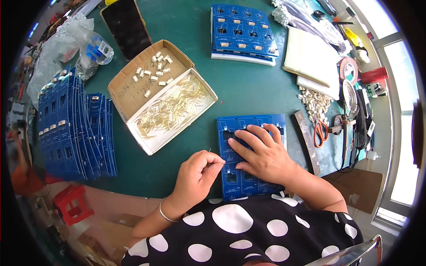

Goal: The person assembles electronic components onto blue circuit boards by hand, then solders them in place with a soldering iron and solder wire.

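Observation:
A blue circuit-board panel [230, 188] lies at the table's near edge, right in front of me. My right hand [266, 155] rests flat on it with fingers spread, covering much of its upper part. Just left of the panel, my left hand [197, 173] is closed in a pinch, thumb against forefinger. A thin dark tip shows above its fingers, too small to name. Beyond this hand stands an open cardboard box [206, 88] full of thin gold-coloured metal pins [171, 108]. On its raised lid lie several small white connectors [160, 66].
Blue panels stand in rows [62, 124] at the left, and more lie in a stack [244, 33] at the far middle. At the right are a metal bar [307, 142], orange-handled scissors [320, 134] and a connector heap [316, 104]. A phone [126, 29] leans behind the box.

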A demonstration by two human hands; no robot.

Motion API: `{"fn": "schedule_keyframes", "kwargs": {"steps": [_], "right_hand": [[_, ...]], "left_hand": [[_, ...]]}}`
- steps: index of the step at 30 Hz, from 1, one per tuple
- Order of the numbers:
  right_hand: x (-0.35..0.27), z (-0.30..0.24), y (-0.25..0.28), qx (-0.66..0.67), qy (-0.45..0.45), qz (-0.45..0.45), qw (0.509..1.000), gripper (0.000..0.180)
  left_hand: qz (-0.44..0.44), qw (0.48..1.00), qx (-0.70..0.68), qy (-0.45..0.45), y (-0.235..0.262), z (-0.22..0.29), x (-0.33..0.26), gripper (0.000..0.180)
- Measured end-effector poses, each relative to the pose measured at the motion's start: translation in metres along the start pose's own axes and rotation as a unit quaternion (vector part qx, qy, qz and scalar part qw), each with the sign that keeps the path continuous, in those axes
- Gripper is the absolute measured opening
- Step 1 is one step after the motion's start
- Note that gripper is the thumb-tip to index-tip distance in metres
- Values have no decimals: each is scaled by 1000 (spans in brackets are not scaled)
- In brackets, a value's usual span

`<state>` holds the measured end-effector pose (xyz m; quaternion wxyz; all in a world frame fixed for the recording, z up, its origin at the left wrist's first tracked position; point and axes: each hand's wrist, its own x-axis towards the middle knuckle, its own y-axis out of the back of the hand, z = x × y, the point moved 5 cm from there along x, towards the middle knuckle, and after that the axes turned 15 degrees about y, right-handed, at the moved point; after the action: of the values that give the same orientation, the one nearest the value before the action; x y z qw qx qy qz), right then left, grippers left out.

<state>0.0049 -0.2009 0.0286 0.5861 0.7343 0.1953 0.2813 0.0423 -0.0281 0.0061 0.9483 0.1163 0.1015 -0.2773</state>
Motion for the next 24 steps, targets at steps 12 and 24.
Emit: {"fn": "schedule_keyframes", "kwargs": {"steps": [12,24], "right_hand": [[12,13,13,264,-5,162,951,26],[-3,-3,13,391,-39,236,888,15]], "left_hand": [[-32,990,-94,99,-2,-2,2,12],[52,995,69,-45,26,39,3,11]]}}
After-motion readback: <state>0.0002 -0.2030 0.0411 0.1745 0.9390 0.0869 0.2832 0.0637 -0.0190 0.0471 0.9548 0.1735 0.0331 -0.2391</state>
